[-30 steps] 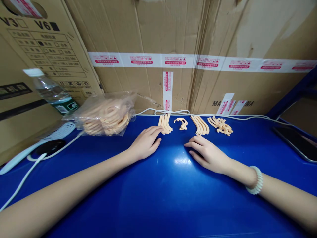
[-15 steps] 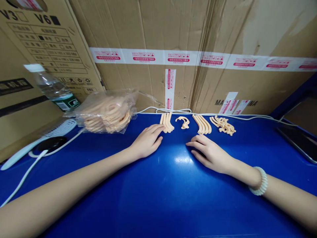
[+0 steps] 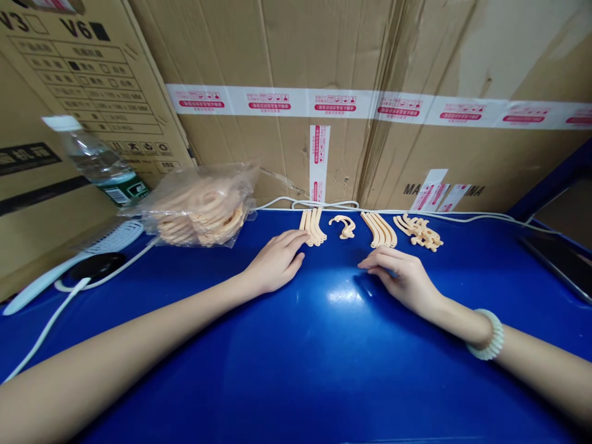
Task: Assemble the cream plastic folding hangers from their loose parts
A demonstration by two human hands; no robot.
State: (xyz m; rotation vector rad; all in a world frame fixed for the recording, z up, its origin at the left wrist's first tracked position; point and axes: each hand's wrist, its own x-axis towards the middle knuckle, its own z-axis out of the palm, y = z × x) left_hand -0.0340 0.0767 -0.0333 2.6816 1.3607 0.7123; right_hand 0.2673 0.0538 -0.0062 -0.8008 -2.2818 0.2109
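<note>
My left hand rests on the blue table with its fingers stretched out, the tips at the lower left of a row of curved beige plastic strips. My right hand is lifted a little over the table, fingers apart from the thumb and nothing visible in them. Just beyond it lies a second row of curved beige strips. Between the two rows sits a small group of hooked beige pieces. A loose pile of knobbed beige pieces lies to the right.
A clear bag of beige parts stands at the left, near a water bottle, a pale hairbrush and a black round pad with a white cable. Cardboard boxes line the back. A dark phone lies far right.
My right hand has risen slightly and shifted right, its fingers drawn closer together. My left hand has stayed in place, and the beige pieces lie as before.
</note>
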